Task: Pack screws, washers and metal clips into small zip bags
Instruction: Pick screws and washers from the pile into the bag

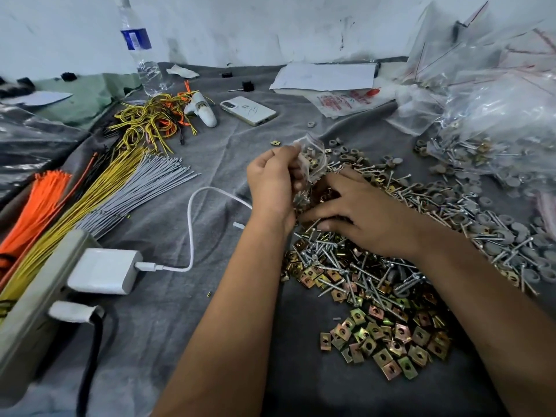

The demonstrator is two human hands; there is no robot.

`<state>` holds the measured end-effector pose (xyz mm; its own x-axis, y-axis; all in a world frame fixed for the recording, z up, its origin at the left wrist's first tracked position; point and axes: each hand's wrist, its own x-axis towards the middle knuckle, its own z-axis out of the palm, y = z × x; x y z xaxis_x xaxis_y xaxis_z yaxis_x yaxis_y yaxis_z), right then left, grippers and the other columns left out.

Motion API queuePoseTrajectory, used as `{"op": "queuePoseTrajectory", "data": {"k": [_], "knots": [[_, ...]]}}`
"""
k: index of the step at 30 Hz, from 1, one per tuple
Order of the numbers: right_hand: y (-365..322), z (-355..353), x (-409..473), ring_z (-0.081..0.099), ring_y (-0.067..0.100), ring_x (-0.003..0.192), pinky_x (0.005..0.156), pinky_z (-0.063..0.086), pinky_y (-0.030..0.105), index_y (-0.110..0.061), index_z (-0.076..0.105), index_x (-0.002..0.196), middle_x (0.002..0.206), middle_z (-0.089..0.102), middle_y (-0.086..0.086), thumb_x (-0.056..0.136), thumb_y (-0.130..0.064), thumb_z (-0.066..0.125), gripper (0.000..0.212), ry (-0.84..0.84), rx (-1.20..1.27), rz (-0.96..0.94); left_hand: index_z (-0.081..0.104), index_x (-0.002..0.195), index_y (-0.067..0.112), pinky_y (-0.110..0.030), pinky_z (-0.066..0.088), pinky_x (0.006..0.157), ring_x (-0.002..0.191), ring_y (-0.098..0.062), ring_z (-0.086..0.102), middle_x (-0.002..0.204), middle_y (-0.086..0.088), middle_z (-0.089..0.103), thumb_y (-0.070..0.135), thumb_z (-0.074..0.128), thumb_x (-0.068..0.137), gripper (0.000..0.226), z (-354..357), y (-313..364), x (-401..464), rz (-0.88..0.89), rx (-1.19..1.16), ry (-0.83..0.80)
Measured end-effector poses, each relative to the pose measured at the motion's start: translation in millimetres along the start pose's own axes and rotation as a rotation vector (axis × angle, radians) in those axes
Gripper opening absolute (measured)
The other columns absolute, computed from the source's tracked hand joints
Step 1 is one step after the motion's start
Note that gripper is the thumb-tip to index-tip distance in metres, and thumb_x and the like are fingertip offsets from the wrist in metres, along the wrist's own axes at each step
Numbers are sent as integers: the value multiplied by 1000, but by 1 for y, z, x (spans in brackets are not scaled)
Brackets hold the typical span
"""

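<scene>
A small zip bag (313, 159), already part-filled with washers and clips, is held at centre frame by the left hand (272, 183), fingers curled round its side. The right hand (358, 212) is spread flat, fingers relaxed, on the heap of screws (346, 266), gripping nothing visible. The thin, slippery film is best pinched near its mouth. Bare grey table (210, 164) lies left.

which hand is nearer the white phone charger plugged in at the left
Left. The left hand, holding the small zip bag, is on the charger's side; the right hand rests farther right on the screw pile.
</scene>
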<state>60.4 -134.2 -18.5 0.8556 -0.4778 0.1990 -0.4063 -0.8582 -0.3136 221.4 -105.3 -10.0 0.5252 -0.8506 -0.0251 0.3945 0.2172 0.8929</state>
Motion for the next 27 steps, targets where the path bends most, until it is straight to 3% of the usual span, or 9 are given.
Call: {"op": "queuePoseTrajectory", "data": {"k": [2,5,9,11,15,19,22,24,27], "knots": [[-3,0,0,37,15,127,111,38,41,-43,72,117,125,48,-5,93,-36,69,26,0,47,1,52,59,16,-18,31,38,44,-8,42,53,3,47,2,65,93,39,0,-1,1,-1,-7,-1],[-2,-2,-3,41,8,114,101,40,33,-37,76,103,110,49,-11,87,-32,78,17,43,58,-16,52,59,16,-19,31,38,44,-8,42,52,3,48,1,64,93,39,0,-1,1,-6,-14,1],[-1,-4,-5,55,7,102,90,43,23,-21,78,108,105,61,-7,93,-26,72,17,129,118,6,51,59,16,-19,31,39,46,-8,42,53,3,48,2,64,93,39,-1,0,1,-4,1,-8],[-1,-8,-6,61,8,95,85,47,24,-15,76,109,101,66,-5,98,-27,65,20,181,154,29,51,60,15,-19,32,39,46,-8,42,53,3,48,2,64,94,39,-1,0,0,-1,14,-17],[0,-14,-9,56,5,75,70,40,27,-26,68,82,78,57,-10,103,-22,57,24,234,225,72,51,60,16,-19,32,39,45,-8,41,52,3,49,3,65,94,39,0,1,-2,-4,36,-28],[3,-15,-10,56,16,74,69,41,33,-14,60,76,77,56,-3,103,-18,57,27,287,236,77,51,61,16,-19,31,39,46,-8,41,53,4,49,3,65,94,38,0,1,-3,-11,46,-28],[5,-14,-10,65,15,83,77,50,35,-10,75,89,88,69,-2,97,-20,66,15,351,261,101,51,61,16,-19,32,40,46,-8,41,54,4,48,4,65,94,38,0,2,-4,-14,57,-29],[5,-14,-11,69,5,85,79,53,24,-19,78,105,93,73,-10,91,-18,75,14,400,332,119,51,62,16,-19,33,40,46,-8,41,53,4,49,4,65,95,38,0,2,-5,-19,82,-35],[8,-12,-13,66,-3,63,60,45,7,-25,76,102,76,71,-20,89,-13,78,19,454,433,127,54,63,14,-20,34,39,44,-9,42,51,3,52,2,63,96,36,2,1,-6,-18,153,-81]]}}
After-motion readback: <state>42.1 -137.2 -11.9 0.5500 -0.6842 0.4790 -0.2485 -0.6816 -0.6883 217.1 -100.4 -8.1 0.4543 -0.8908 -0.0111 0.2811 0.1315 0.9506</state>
